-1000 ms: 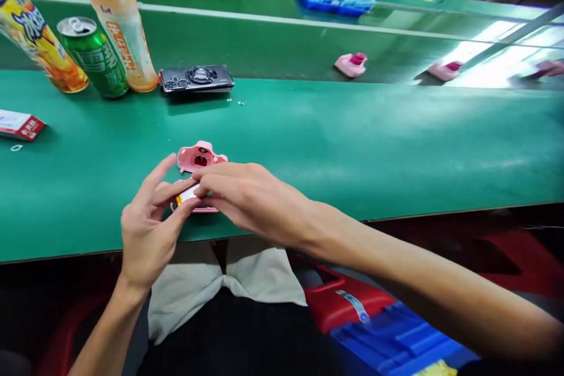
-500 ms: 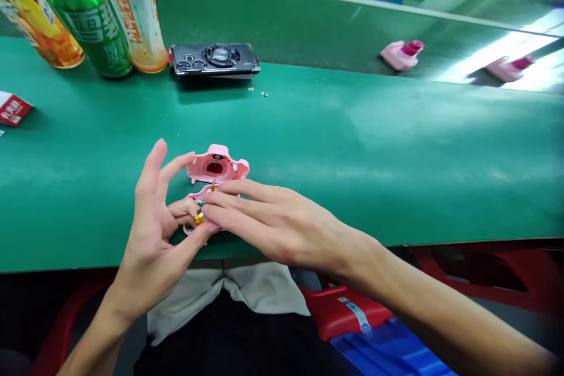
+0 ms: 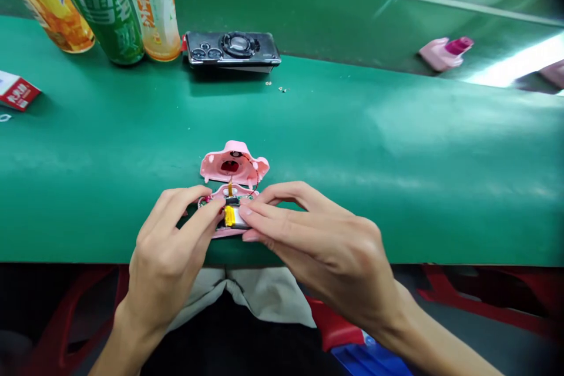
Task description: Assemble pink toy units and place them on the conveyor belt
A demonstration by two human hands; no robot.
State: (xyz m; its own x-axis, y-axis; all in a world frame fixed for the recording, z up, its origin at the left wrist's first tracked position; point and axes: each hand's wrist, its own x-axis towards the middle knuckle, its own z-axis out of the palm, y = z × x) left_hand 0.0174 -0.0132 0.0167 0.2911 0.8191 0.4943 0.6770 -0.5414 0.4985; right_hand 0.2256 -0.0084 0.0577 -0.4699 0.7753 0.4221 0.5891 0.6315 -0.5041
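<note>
A small pink plastic casing lies opened near the table's front edge. Its hollow upper half (image 3: 215, 171) has a dark red opening, with a thin wire and a brown ribbon cable running down to the lower half (image 3: 233, 234). Inside that lower half sits a flat silver battery (image 3: 237, 217) with yellow tape at one end. My right hand (image 3: 335, 241) has fingertips and thumb closed on the battery's right side and the casing's edge. From the left, my left hand (image 3: 165, 247) curls its fingers around the lower half, a fingertip beside the yellow tape. Its thumb is hidden.
Behind the casing lie a black phone (image 3: 233, 50) and small crumbs. A green can (image 3: 108, 9), a yellow drink container (image 3: 53, 6) and an orange-labelled bottle (image 3: 154, 12) stand back left. A red-and-white box (image 3: 18, 91) is far left. A pink bottle-shaped piece (image 3: 445, 53) lies back right.
My left hand has gone from spread fingers to curling around the casing's left side. My right hand has drawn back rightward, uncovering the battery. The view has shifted slightly.
</note>
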